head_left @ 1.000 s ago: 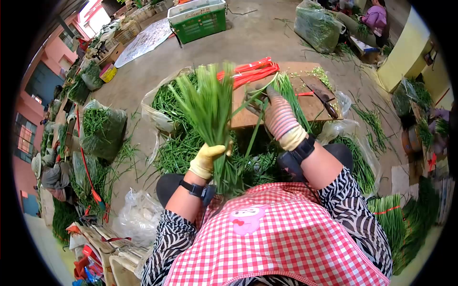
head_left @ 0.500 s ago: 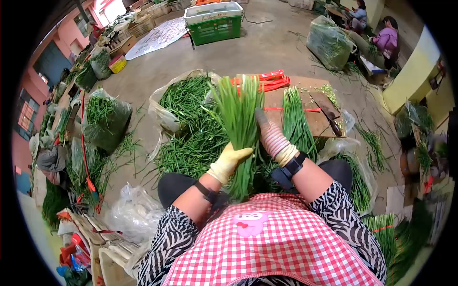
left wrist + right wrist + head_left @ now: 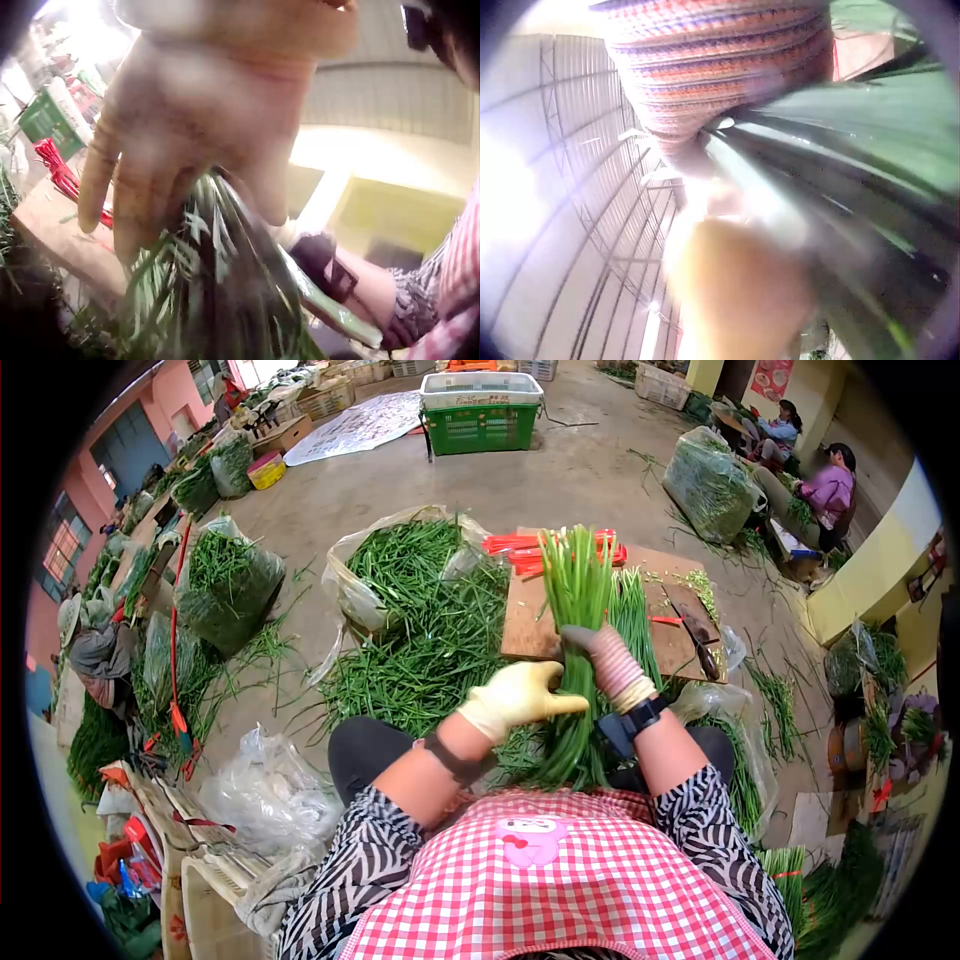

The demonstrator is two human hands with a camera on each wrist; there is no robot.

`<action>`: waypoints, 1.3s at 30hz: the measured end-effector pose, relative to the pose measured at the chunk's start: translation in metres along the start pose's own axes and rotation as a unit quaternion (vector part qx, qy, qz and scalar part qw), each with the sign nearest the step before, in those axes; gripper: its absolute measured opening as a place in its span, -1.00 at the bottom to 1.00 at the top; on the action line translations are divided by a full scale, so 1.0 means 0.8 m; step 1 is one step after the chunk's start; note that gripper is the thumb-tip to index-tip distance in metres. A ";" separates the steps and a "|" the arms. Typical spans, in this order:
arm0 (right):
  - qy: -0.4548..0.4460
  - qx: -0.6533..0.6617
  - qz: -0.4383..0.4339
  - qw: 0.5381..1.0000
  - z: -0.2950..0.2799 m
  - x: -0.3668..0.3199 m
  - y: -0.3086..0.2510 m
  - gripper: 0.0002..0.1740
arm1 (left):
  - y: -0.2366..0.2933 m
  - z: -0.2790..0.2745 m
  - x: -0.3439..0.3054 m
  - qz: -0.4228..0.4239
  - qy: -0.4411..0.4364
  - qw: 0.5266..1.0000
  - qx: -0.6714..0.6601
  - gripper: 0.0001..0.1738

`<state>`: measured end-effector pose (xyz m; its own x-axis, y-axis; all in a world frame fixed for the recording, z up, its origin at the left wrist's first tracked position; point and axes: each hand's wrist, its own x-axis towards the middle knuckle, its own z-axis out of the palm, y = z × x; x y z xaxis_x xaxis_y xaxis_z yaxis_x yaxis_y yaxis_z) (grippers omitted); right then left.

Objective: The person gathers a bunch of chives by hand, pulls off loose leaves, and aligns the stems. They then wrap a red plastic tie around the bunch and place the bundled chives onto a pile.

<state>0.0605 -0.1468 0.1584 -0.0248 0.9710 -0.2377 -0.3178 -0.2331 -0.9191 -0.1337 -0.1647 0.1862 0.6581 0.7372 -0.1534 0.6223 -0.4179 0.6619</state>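
Observation:
In the head view, my right hand [image 3: 615, 665], in a striped glove, grips an upright bunch of long green chives [image 3: 578, 575] near its middle. Pale stem ends point up and away, while the leaves hang down toward my apron. My left hand [image 3: 512, 698], in a pale yellow glove, is just left of the bunch, thumb and forefinger extended toward it. The left wrist view shows its fingers [image 3: 142, 180] long and loosely spread over the leaves. Beside the bunch, another bundle of chives [image 3: 630, 615] lies on a wooden board [image 3: 530, 622], over a red tie [image 3: 666, 620].
Loose chives [image 3: 420, 650] spill from a plastic bag at left of the board. Red ties [image 3: 515, 548] lie at its far edge, a dark-handled knife [image 3: 708, 658] at its right. Farther off are a green crate [image 3: 482, 425], stuffed bags [image 3: 710, 485] and seated people [image 3: 828, 490].
The bunch has moved right, from my left hand's grip into my right hand's. My left hand has loosened and its fingers have straightened. The head view has shifted.

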 end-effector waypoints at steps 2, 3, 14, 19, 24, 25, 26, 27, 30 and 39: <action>-0.061 -0.013 -0.010 0.998 -0.014 -0.015 -0.012 -0.71 | -0.018 -0.034 -0.009 -0.017 0.061 0.983 -0.174 -0.22; -0.082 -0.040 -0.001 0.996 -0.015 -0.030 -0.025 -0.74 | -0.034 -0.044 -0.004 -0.017 0.110 0.958 -0.263 -0.23; -0.101 -0.298 -0.055 0.948 0.008 -0.057 -0.026 -0.59 | -0.005 -0.132 0.002 0.156 0.412 0.889 0.124 -0.49; -0.128 -0.294 -0.007 0.947 0.022 -0.062 -0.031 -0.62 | -0.025 -0.150 0.019 0.138 0.260 0.951 0.097 -0.54; -0.157 -0.233 -0.023 0.959 0.027 -0.074 -0.029 -0.57 | -0.056 -0.155 0.029 0.189 0.141 0.972 -0.003 -0.77; -0.159 -0.225 -0.030 0.961 0.027 -0.074 -0.028 -0.57 | -0.056 -0.156 0.028 0.189 0.143 0.971 -0.014 -0.78; -0.161 -0.216 -0.038 0.962 0.026 -0.074 -0.027 -0.57 | -0.055 -0.157 0.028 0.189 0.144 0.971 -0.025 -0.80; -0.159 -0.219 -0.047 0.962 0.024 -0.074 -0.026 -0.58 | -0.055 -0.160 0.026 0.176 0.144 0.971 -0.069 -0.80; -0.151 -0.262 -0.018 0.953 0.020 -0.068 -0.030 -0.61 | -0.045 -0.180 0.017 0.143 0.186 0.963 -0.135 -0.75; -0.150 -0.257 -0.008 0.955 -0.012 -0.072 -0.031 -0.55 | -0.123 -0.328 -0.070 0.084 0.454 0.837 -0.295 -0.58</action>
<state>0.0791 -0.1971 0.1919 -0.3179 0.9283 -0.1928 0.1850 -0.1387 -0.9729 -0.3431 -0.0252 0.3222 -0.0446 0.9056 0.4219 0.0597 -0.4191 0.9060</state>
